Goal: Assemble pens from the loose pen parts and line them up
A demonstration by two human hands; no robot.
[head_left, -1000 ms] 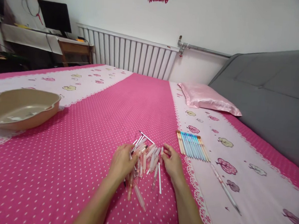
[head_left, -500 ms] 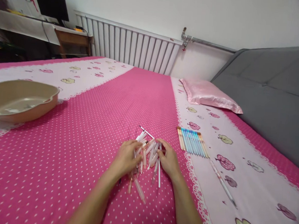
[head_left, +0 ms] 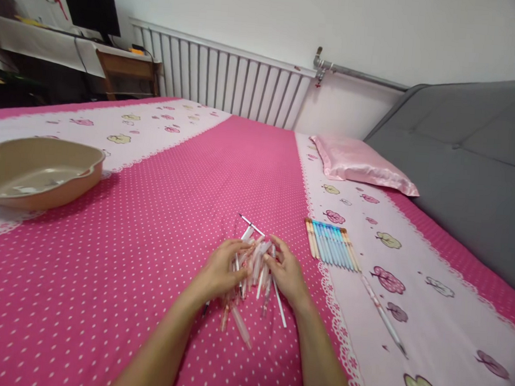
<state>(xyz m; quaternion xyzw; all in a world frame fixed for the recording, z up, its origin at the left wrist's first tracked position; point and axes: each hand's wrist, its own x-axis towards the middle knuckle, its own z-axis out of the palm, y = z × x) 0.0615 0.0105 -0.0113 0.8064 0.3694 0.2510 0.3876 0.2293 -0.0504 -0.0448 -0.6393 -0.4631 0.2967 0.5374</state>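
Observation:
A loose pile of clear and pink pen parts [head_left: 252,269] lies on the pink dotted bedsheet [head_left: 158,227]. My left hand [head_left: 219,270] cups the pile's left side with curled fingers. My right hand [head_left: 286,272] presses in from the right, fingers bent around several pieces. To the right, a tidy row of blue and tan pens [head_left: 331,244] rests on the pale floral strip, and a single white pen [head_left: 383,315] lies further right.
A beige plastic basin [head_left: 36,170] sits at the left on the bed. A pink pillow [head_left: 361,162] lies near the grey headboard [head_left: 471,161]. A white radiator [head_left: 221,87] lines the far wall, beside a desk with a monitor.
Both hands have drawn closer together, squeezing the pen pieces into a tighter heap. The camera tilted down a little after the first frame.

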